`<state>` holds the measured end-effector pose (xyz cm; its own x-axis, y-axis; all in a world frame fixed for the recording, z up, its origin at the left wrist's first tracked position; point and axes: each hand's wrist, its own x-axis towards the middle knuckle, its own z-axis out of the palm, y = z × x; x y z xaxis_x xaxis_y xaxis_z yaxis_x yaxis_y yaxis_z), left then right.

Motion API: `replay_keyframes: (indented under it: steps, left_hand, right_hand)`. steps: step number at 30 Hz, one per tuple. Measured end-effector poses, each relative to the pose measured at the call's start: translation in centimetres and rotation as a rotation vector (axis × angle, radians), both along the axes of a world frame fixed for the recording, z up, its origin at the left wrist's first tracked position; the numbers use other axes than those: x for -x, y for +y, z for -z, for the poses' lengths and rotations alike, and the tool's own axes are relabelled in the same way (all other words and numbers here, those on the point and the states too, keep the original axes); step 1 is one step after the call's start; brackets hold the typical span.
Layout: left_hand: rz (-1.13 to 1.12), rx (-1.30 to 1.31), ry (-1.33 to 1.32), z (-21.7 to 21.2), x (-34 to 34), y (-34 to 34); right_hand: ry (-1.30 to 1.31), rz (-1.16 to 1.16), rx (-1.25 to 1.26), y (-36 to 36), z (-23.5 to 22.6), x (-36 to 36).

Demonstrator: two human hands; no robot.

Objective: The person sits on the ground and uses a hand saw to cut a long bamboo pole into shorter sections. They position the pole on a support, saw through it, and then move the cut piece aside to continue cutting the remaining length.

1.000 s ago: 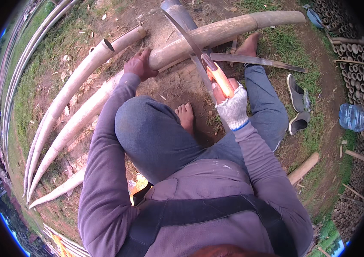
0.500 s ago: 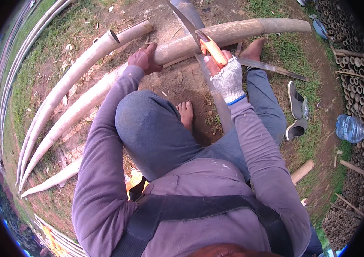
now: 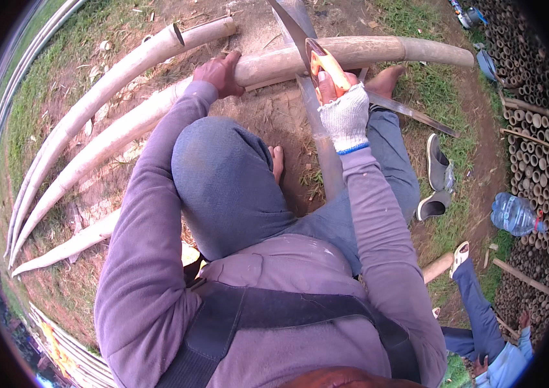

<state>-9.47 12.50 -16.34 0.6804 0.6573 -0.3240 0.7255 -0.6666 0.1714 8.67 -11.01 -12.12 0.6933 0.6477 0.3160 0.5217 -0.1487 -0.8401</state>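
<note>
A long, pale bamboo pole (image 3: 368,50) runs across in front of me. My left hand (image 3: 221,74), bare, is wrapped over it and grips it from above. My right hand (image 3: 344,116), in a white knitted glove with a blue cuff edge, is closed around the orange handle of a handsaw (image 3: 327,66). The saw's blade (image 3: 292,29) crosses the pole to the right of my left hand and points away from me. I cannot tell how deep the teeth are in the pole. A bare foot (image 3: 387,81) rests beyond the pole's near side, at the right.
More bamboo poles (image 3: 103,94) lie at the left. A flat strip (image 3: 416,113) and grey slip-on shoes (image 3: 438,161) lie at the right. Beyond are stacked bamboo pieces (image 3: 536,155) and a clear plastic bottle (image 3: 515,215). Another person (image 3: 481,310) is at the lower right.
The whole view has turned and shifted slightly. Another person's legs and blue sleeve have come into sight at lower right. Both my hands keep their grips; the saw seems drawn slightly toward me.
</note>
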Motion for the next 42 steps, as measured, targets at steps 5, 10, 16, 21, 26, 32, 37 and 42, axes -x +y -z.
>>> replay_keyframes:
  steps: [5,10,16,21,26,32,37,42]
  left_hand:
    - [-0.039,0.007,0.051,0.6,1.0,0.5]
    - [0.001,-0.025,0.015,1.0,0.5,0.5]
    - [0.012,-0.001,-0.005,-0.3,-0.6,0.2]
    - [-0.021,-0.046,0.021,0.4,0.7,1.8]
    - [0.005,-0.05,0.026,1.0,0.5,0.3]
    - [0.011,-0.07,-0.049,1.0,-0.2,0.0]
    - [-0.004,-0.028,0.02,0.6,0.6,1.0]
    - [0.005,-0.022,-0.004,1.5,0.8,0.6]
  right_hand:
    - [0.054,-0.049,0.081,-14.5,-1.8,4.9]
    - [0.337,0.003,0.032,-19.0,-3.0,7.0]
    - [-0.235,0.037,0.03,3.7,0.1,-0.5]
    - [0.02,-0.049,-0.023,-7.5,-1.3,3.6]
    - [0.323,0.014,0.063,-20.5,-2.5,7.6]
    - [-0.236,0.047,-0.029,2.4,0.2,-0.1]
    - [-0.026,-0.039,-0.037,-6.4,0.0,3.0]
    - [0.03,-0.057,0.172,-22.0,-1.5,7.4]
